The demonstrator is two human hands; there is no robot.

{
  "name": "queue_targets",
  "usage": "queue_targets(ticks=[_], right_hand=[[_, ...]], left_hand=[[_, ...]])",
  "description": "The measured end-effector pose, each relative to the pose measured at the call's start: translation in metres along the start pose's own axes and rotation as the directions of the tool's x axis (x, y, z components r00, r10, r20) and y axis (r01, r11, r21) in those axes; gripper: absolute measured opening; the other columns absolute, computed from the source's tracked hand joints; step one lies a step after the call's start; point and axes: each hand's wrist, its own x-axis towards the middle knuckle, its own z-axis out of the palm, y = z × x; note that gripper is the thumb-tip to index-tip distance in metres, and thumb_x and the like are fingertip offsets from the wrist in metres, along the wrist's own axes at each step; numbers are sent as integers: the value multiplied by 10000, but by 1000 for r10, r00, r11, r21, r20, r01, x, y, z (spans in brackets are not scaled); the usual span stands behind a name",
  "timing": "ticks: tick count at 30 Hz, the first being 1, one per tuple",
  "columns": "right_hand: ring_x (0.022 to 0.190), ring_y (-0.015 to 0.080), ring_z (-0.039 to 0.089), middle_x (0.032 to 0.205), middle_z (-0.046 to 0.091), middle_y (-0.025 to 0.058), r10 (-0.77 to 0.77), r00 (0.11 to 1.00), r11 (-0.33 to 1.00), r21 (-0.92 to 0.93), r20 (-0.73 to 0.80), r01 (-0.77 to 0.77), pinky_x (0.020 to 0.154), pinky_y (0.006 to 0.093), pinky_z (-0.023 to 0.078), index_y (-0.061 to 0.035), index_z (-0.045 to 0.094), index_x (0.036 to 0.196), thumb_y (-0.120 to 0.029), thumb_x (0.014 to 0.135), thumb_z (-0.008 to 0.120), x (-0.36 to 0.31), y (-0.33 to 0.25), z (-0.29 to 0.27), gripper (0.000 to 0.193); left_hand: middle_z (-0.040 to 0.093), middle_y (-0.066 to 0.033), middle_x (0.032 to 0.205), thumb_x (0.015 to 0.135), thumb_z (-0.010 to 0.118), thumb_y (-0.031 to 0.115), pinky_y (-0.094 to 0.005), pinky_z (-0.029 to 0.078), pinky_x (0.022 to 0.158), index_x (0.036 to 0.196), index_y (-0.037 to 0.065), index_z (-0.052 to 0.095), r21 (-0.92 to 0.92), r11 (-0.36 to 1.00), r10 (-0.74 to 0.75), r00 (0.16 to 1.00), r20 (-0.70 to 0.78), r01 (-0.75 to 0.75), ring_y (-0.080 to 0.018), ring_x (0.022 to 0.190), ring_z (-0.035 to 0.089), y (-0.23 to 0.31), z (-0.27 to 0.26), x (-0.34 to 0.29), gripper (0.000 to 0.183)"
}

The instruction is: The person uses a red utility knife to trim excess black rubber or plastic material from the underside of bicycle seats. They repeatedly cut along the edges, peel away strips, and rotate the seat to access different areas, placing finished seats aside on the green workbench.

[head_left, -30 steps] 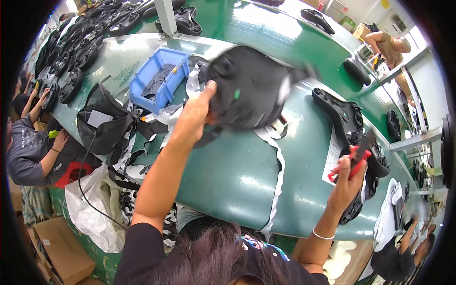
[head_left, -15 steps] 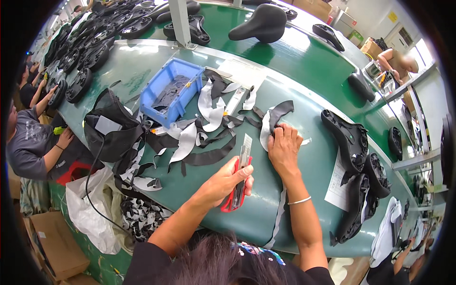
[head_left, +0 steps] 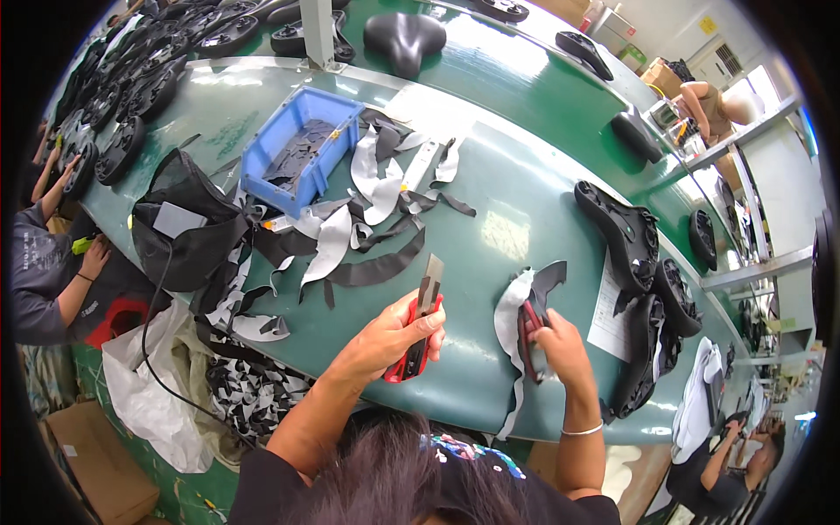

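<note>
Upright in my closed left hand (head_left: 394,337) is a red utility knife (head_left: 426,302) with its grey metal blade end pointing away from me. My right hand (head_left: 563,350), to the right, is closed around a dark red tool (head_left: 528,325), blurred and partly hidden, so its kind is not clear. Right beside that tool a long grey-white strip of material (head_left: 507,319) with a dark side hangs down toward the table's near edge. Whether the right fingers also grip the strip cannot be seen.
Grey and black offcuts (head_left: 376,262) lie on the green table (head_left: 472,324) around a blue bin (head_left: 247,175). Black saddle shells (head_left: 617,232) and a paper sheet (head_left: 604,328) are at right. A black bag (head_left: 188,249) stands at left; a co-worker's arm (head_left: 74,293) is beyond it.
My right hand has moved nearer and right, drawing the strip off the far offcuts; the dark red tool now shows in it. My left hand still holds the knife, almost in place.
</note>
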Motion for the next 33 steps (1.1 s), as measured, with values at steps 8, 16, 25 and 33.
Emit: queue_targets(ticks=[8,16,25,33], right_hand=[[835,228,585,1009,581,170,-68,998,535,844,-3,40,799,362,470,-21,515,1035,-136,815,583,-55,-26,53,258],[720,218,572,838,571,95,-524,838,811,-390,-152,437,665,328,458,39,559,1037,-154,860,665,-70,-51,56,282],[875,411,532,1027,552,243,-594,802,731,-463,-69,501,786,459,427,73,572,1053,-121,822,686,-70,-48,60,323],[832,402,537,947,551,232,-573,819,733,-468,-31,494,754,452,437,79,565,1019,-121,822,683,-74,-48,60,305]], left_hand=[[537,-2,715,964,550,303,-236,440,617,988,64,459,174,983,-70,997,34,63,-87,642,530,0,17,-6,257],[545,2,677,947,569,351,-236,432,545,941,63,482,358,932,-103,989,109,57,-78,605,535,-4,9,-17,301],[543,-4,646,940,571,373,-244,426,543,913,62,486,409,910,-133,984,121,73,-90,596,543,3,12,-23,324],[541,-9,659,957,540,288,-242,396,537,928,70,495,427,902,-133,983,123,68,-80,586,503,6,15,-25,224]])
